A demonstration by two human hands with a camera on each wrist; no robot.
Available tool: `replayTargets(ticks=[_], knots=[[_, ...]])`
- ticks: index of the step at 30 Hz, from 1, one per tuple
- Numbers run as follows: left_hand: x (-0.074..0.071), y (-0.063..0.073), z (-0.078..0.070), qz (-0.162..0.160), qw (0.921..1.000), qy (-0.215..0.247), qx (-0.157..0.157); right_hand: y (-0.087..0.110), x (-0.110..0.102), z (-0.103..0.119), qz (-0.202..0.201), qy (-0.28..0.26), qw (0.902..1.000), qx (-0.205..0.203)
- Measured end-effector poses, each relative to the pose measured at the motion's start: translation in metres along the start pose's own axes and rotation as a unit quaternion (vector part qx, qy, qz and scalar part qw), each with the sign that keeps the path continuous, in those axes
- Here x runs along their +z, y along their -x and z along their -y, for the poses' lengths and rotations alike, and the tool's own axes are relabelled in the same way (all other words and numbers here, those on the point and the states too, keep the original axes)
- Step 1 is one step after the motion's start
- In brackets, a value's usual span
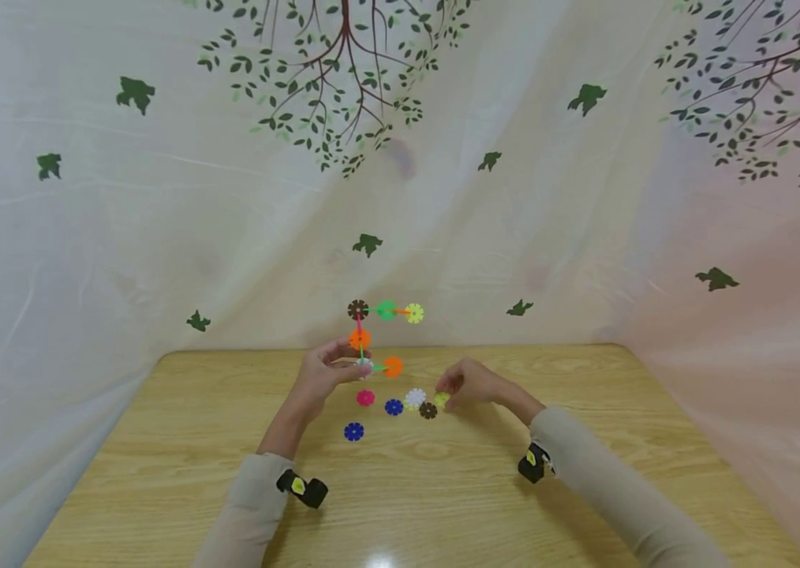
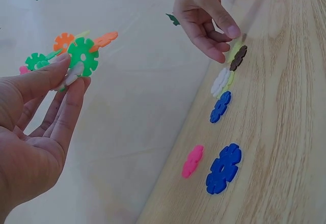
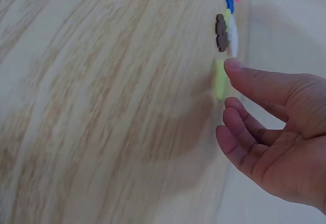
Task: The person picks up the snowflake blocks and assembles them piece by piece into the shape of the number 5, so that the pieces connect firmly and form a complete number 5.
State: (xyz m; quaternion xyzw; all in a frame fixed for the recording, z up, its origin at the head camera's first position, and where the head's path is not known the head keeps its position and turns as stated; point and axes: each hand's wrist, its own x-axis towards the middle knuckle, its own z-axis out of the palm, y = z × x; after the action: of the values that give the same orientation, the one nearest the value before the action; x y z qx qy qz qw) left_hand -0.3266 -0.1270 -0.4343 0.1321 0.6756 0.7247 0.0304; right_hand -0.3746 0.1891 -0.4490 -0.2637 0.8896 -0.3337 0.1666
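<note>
Disc chain (image 1: 360,339) up above the table (image 1: 229,442), just beyond the pink disc (image 1: 366,398), and your left hand (image 1: 320,375) has it: thumb and fingers pinch the white corner disc (image 2: 75,73) at the lower bend. Off to the right of the pink disc, your right hand (image 1: 472,382) is at the loose yellow disc (image 1: 442,400), thumb and fingertips apart around it; whether they touch it, I can't tell.

Looks like the pick-up step to me. Next move, I'd judge, calls for a rim pinch on that thin piece, slots left free, and a calm left hand so the joints don't twist.

Now the shape! From your head view it's a squared bracket: an upright run leads from the white corner disc, away from the pink disc, to the brown corner disc (image 1: 358,310). Both arms point rightward, the far one out to the yellow end disc (image 1: 414,313), the shorter near one to the orange end disc (image 1: 393,367). Long axis? No clear winner; upright and far arm look about equal. And nearer you than the pink disc lies a blue disc (image 1: 353,431).
</note>
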Motion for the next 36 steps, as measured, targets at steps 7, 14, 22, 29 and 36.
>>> replayTargets(ticks=[7, 14, 22, 29, 36], knots=[[0.0000, -0.0001, -0.0004, -0.007, 0.9999, -0.003, -0.009, -0.0022, 0.0040, -0.0037, -0.001, -0.004, 0.9999, -0.011], [-0.0007, 0.0000, -0.0017, -0.008, 0.9999, -0.005, -0.006, -0.0056, 0.0051, -0.0024, -0.004, 0.002, 1.0000, -0.002], [-0.0014, 0.0002, -0.0032, -0.009, 1.0000, -0.002, -0.003, -0.0038, 0.0000, -0.0019, 0.022, 0.000, 0.9998, 0.003], [-0.0023, 0.0005, -0.0044, -0.011, 0.9999, 0.002, -0.005, -0.0018, -0.0012, -0.0056, 0.037, -0.059, 0.9975, 0.005], [-0.0030, 0.0001, -0.0045, -0.011, 0.9999, -0.001, -0.010, -0.0035, 0.0014, -0.0072, 0.012, -0.125, 0.9921, 0.000]])
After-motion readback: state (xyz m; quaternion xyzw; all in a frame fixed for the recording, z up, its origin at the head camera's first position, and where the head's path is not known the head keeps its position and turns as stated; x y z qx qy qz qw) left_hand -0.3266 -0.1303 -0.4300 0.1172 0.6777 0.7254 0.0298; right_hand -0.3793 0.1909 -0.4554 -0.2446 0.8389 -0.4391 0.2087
